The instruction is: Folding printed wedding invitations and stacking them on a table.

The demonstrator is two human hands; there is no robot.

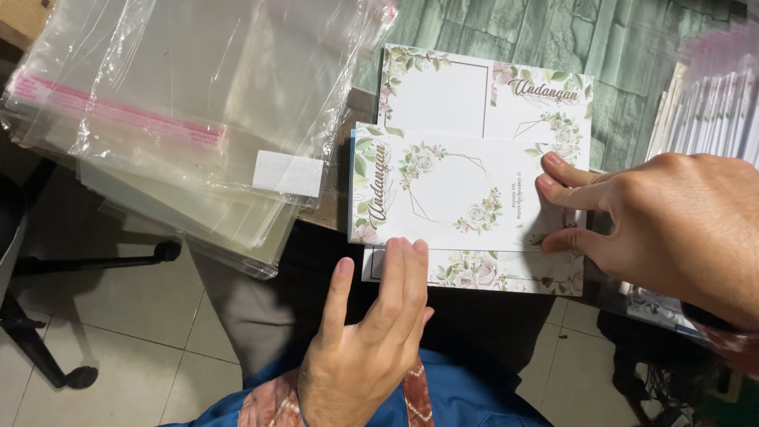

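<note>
Pale floor tiles (118,372) and a green stone-patterned surface (545,32) framed the scene, with the person's dark-trousered lap below the hands. On the lap lay an unfolded white card with green floral borders (443,87), and on top of it a smaller folded white floral card with a thin geometric wreath frame (443,190).

The left hand (371,340) lay flat, fingers (399,273) straight and together, gripping nothing; their tips pressed at the lower edge of the folded card, where it met the sheet beneath. The right hand (672,229) came in from the right side, fingers spread and slightly bent, their tips (553,186) resting on the folded card's right edge, pinning it rather than pinching it.

Up and left of the left fingers, well apart, sat a loose stack of clear plastic sleeves with pink adhesive strips (174,111). Behind the right hand's knuckles stood a pile of already sleeved cards (715,103). A black chair base with castors (47,332) stood on the floor, left of the left wrist.
</note>
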